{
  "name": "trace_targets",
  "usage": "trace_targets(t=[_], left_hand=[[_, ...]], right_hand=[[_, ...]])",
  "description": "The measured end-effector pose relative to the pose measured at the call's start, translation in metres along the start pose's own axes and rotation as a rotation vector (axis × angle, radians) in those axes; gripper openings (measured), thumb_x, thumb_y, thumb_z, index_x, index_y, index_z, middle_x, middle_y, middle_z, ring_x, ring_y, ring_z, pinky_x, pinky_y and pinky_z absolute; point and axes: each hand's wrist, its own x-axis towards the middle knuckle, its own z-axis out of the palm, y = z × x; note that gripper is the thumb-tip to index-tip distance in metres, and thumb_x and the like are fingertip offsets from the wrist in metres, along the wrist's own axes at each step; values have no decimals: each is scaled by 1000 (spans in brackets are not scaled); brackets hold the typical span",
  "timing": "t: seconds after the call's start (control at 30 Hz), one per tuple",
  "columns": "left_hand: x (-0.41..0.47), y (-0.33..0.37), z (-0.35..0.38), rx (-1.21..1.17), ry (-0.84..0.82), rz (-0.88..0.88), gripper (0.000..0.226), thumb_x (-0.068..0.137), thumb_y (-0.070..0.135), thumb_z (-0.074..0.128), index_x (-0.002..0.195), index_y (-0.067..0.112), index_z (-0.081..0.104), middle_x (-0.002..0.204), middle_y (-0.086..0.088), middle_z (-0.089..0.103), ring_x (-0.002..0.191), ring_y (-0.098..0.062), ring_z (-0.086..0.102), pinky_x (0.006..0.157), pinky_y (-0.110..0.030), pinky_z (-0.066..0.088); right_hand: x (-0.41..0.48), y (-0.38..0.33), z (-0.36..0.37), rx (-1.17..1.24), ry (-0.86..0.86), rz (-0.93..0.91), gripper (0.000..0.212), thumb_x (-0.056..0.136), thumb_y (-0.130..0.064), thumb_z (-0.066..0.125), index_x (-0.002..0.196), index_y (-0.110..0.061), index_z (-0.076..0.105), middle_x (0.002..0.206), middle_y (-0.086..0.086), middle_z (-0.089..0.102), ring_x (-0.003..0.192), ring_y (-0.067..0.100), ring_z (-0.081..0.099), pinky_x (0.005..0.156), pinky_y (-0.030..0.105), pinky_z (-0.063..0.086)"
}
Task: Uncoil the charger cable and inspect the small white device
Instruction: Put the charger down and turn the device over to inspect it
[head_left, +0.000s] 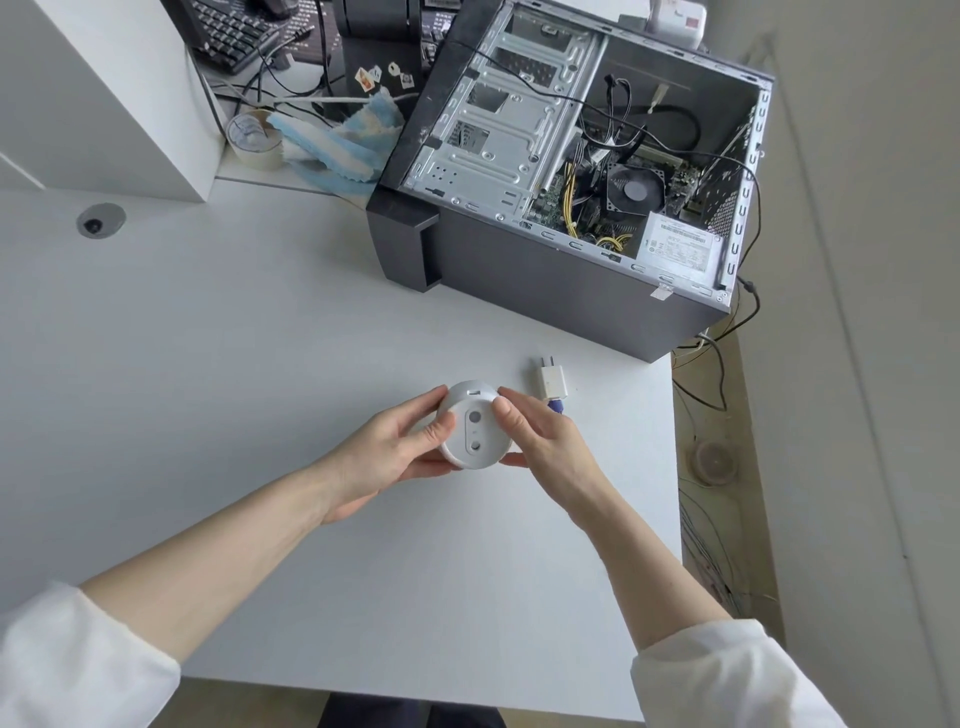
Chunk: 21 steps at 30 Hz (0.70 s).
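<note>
A small round white device (475, 431) is held just above the white table (260, 338), its flat face with two grey dots turned up toward me. My left hand (395, 457) grips its left side, thumb on the face. My right hand (540, 441) pinches its right edge. A white charger plug (549, 378) lies on the table just beyond my right hand, prongs pointing away. A short purple piece of its cable (557, 406) shows at my knuckles; the rest of the cable is hidden.
An open grey computer case (571, 270) lies on its side at the back right. A tape roll (255, 139) and blue-white cloth (337, 145) sit behind it to the left, near a keyboard (228, 31). The table's right edge (675, 467) drops to cables on the floor.
</note>
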Motion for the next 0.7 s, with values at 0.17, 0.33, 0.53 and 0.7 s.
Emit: trace_targets(t=[0.17,0.33,0.53,0.7], left_hand=[[3,-4,-5,-1,41,-14,52,94,43,54,143,28,50,128,-6,69,111,-24,69,101,-37,52],[7,-3,-6,-37,98,-16,38,99,41,49,133,29,59,122,-9,71,106,-28,71,90,-31,57],[15,-5,-4,-48,167,-41,40,99,42,49,134,26,60,119,-11,72,101,-31,72,85,-29,59],[23,-8,-3,-55,210,-55,38,99,42,49,131,25,62,119,-13,72,100,-34,72,83,-29,59]], right_hand=[[5,1,7,23,-32,3,35,96,-59,48,107,-35,71,125,3,67,119,14,61,92,37,60],[8,2,12,38,-54,48,27,98,-59,46,106,-50,69,131,1,63,121,17,60,94,40,59],[12,2,16,41,-5,97,22,101,-54,44,107,-49,64,121,-12,65,115,16,61,94,41,59],[17,2,19,26,38,117,19,102,-53,42,98,-49,61,112,-10,62,112,19,61,92,42,60]])
